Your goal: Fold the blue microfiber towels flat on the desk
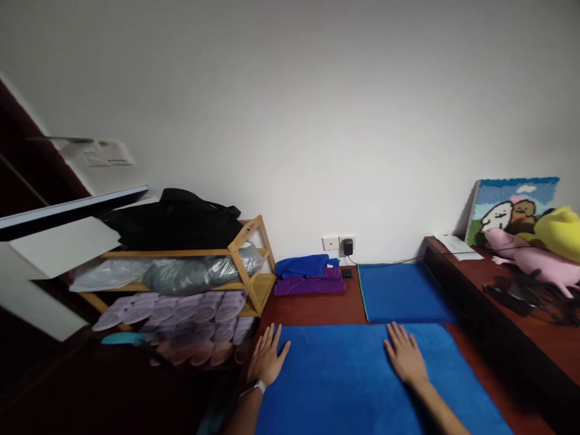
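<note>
Resting at the left edge of a broad, blue, rectangular cloth (335,380), the left hand (266,364) has fingers splayed, gripping nothing; the right hand (406,359), equally unclenched, lies just inside the far edge. From the fingers, the cloth runs back out of view.

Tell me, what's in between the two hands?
Just a flat stretch of the spread blue cloth between the left hand and the right hand, with nothing lying on it there. The head view shows it.
</note>
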Demonstrator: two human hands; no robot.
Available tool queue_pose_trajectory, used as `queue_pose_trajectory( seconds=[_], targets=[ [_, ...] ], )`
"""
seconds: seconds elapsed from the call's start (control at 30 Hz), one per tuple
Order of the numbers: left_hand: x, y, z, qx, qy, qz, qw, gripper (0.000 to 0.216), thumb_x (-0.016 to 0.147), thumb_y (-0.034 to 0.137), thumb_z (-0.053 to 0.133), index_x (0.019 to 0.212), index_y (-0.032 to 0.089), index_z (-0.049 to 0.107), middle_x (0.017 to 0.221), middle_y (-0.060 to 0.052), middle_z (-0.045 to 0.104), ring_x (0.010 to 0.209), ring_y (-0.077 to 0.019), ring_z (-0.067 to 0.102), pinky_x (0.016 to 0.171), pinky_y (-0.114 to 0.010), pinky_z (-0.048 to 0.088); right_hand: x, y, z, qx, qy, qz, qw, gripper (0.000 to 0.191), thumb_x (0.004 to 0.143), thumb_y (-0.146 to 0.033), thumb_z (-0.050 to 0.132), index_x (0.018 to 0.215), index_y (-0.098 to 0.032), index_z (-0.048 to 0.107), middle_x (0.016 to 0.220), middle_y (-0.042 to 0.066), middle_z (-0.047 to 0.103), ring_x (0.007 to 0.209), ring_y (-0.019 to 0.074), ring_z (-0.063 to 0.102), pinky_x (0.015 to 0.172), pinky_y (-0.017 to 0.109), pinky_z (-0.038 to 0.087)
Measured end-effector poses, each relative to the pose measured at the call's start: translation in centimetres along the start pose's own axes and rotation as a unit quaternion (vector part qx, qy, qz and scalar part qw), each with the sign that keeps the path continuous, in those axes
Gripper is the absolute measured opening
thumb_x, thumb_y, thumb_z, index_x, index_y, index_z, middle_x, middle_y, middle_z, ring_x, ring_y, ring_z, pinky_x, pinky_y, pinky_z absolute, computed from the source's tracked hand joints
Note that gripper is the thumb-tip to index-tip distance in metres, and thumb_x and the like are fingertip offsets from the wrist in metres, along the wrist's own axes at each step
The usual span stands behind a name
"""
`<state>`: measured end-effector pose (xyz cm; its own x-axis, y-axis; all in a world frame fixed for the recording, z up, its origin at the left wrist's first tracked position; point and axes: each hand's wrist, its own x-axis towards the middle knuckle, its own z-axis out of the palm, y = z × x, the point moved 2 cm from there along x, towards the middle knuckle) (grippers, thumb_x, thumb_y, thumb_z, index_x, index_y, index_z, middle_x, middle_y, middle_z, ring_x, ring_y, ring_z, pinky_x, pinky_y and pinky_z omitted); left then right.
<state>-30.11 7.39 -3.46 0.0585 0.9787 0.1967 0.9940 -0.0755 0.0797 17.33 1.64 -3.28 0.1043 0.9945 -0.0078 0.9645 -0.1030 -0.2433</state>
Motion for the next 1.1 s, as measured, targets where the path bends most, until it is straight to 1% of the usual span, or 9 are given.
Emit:
queue_pose_trajectory(
  seconds=[0.1,0.2,0.43,0.57,0.67,0.77,0.87,1.0,1.1],
  targets=[
    [0.2,-0.1,0.2,0.004,0.006,-0.002,1.0,0.073,0.099,0.062,0.034,0.158,0.02,0.034,0.166,-0.011,0.031,0.153,-0.0269,0.027,0.123,-0.047,0.025,0.2,10.1,-1.0,-0.061,0.011,0.113,0.992,0.076,0.096,-0.057,0.02,0.161,-0.018,0.02,0.168,0.004,0.022,0.155,0.0247,0.016,0.126,0.048,0.012],
    [0.3,-0.3,0.4,0.006,0.004,-0.003,1.0,0.073,0.098,0.063,0.035,0.158,0.02,0.033,0.166,-0.011,0.03,0.153,-0.0264,0.027,0.123,-0.046,0.025,0.3,15.0,-0.9,-0.079,0.009,0.133,0.988,0.081,0.094,-0.06,0.014,0.161,-0.014,0.016,0.169,0.004,0.018,0.156,0.0225,0.014,0.126,0.044,0.013],
    [0.2,-0.3,0.3,-0.006,0.007,-0.001,1.0,0.072,0.099,0.063,0.035,0.158,0.021,0.035,0.166,-0.011,0.031,0.153,-0.0264,0.029,0.123,-0.047,0.027,0.2,15.2,0.1,-0.076,0.02,0.129,0.988,0.085,0.092,-0.062,0.009,0.162,-0.014,0.016,0.17,0.005,0.016,0.156,0.0229,0.011,0.126,0.047,0.012],
    [-0.1,0.2,-0.5,-0.002,-0.008,-0.004,1.0,0.074,0.099,0.064,0.033,0.158,0.02,0.033,0.166,-0.012,0.029,0.153,-0.0256,0.027,0.123,-0.045,0.026,0.1,15.6,-0.4,-0.065,-0.001,0.148,0.987,0.085,0.091,-0.062,0.011,0.162,-0.015,0.016,0.17,0.005,0.013,0.156,0.0228,0.011,0.126,0.048,0.014],
    [-0.4,0.5,-1.1,0.0,-0.013,-0.006,1.0,0.074,0.099,0.065,0.032,0.158,0.02,0.033,0.167,-0.011,0.028,0.154,-0.0255,0.026,0.124,-0.045,0.025,0.4,14.6,-1.3,-0.065,-0.001,0.161,0.985,0.084,0.091,-0.058,0.017,0.16,-0.01,0.024,0.168,0.01,0.02,0.155,0.0263,0.017,0.125,0.05,0.017],
    [-0.5,0.7,-1.4,-0.006,-0.014,-0.005,1.0,0.075,0.099,0.065,0.031,0.158,0.02,0.032,0.167,-0.012,0.028,0.154,-0.0255,0.026,0.124,-0.045,0.025,0.6,9.0,-2.4,-0.062,0.045,0.114,0.99,0.08,0.093,-0.052,0.021,0.154,-0.001,0.035,0.163,0.018,0.032,0.152,0.0314,0.027,0.124,0.05,0.021],
    [-0.6,0.7,-1.5,-0.012,-0.012,-0.005,1.0,0.074,0.099,0.064,0.033,0.158,0.019,0.032,0.167,-0.012,0.028,0.154,-0.0258,0.026,0.124,-0.045,0.025,0.3,-2.0,-2.4,-0.022,0.066,-0.026,0.997,0.074,0.098,-0.049,0.019,0.153,-0.003,0.039,0.162,0.016,0.036,0.151,0.0275,0.03,0.125,0.042,0.021],
    [-0.6,0.7,-1.2,-0.018,-0.005,-0.006,1.0,0.073,0.099,0.063,0.034,0.158,0.02,0.033,0.167,-0.011,0.028,0.154,-0.026,0.025,0.124,-0.046,0.025,-1.0,-17.6,0.1,0.075,0.002,-0.177,0.981,0.067,0.101,-0.05,0.022,0.159,-0.016,0.029,0.166,0.005,0.027,0.154,0.0219,0.022,0.127,0.041,0.019],
    [-0.6,0.5,-0.9,-0.017,-0.004,-0.008,1.0,0.073,0.099,0.064,0.034,0.158,0.021,0.033,0.167,-0.011,0.028,0.154,-0.0258,0.025,0.124,-0.046,0.025,-1.3,-23.9,1.9,0.106,-0.049,-0.214,0.97,0.069,0.102,-0.055,0.022,0.159,-0.017,0.028,0.166,0.005,0.025,0.155,0.023,0.019,0.127,0.045,0.016]
  ],
)
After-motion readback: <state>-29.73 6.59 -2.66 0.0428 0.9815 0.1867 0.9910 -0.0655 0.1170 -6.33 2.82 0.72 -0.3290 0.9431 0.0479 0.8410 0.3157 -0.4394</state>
